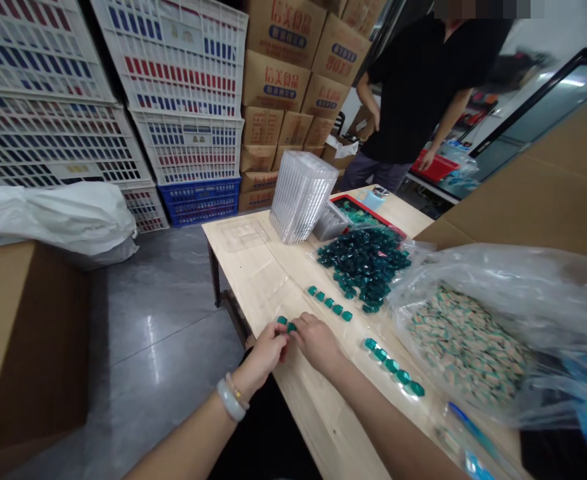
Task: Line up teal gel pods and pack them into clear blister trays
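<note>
At the front edge of the wooden table, my left hand [267, 348] is closed, thumb and fingers pinched by a small dark-green faceted piece [282, 320]. Facing it, my right hand [317, 341] has its fingertips closed on a second green piece [292, 327] between the two hands. Whether both hands touch this second piece is hard to see. Beyond them lies a short row of green pieces [329, 303], and a second row [394, 365] runs to the right of my right forearm. A large heap of dark-green pieces [366, 260] spreads farther back.
A stack of clear plastic trays [302, 195] stands at the table's back, beside a red-rimmed tray [397, 231]. On the right is a plastic bag of small beige-green pieces [468, 343]. A person in black [418, 87] stands behind the table. Crates [188, 147] and cartons [278, 87] are stacked behind.
</note>
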Tool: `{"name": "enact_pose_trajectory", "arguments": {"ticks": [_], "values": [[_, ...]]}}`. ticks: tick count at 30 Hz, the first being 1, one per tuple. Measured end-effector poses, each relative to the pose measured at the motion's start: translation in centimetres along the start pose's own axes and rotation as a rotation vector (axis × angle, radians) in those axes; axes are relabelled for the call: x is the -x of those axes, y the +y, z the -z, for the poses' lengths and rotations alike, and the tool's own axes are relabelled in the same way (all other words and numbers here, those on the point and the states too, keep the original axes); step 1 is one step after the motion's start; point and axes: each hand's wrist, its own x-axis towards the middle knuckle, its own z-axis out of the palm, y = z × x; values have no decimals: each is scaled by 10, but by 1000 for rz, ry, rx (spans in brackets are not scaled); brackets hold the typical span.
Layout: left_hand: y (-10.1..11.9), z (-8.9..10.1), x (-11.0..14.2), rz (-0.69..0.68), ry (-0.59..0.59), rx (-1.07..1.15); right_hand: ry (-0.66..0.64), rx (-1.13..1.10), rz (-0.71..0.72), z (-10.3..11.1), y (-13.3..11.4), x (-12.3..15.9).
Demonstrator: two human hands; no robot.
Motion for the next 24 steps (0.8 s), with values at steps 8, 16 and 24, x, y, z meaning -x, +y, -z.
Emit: {"name": "enact_pose_trajectory", "arguments": {"ticks": [8, 16, 24], "values": [[1, 2, 13, -82, -29, 190, 105, -73, -118, -6, -2, 4], [-1, -23, 38, -5, -151, 385, 206, -1128, -202, -5, -11, 60], [-18, -45, 32, -130, -177, 9, 306, -871, -363, -12, 4, 80]]}}
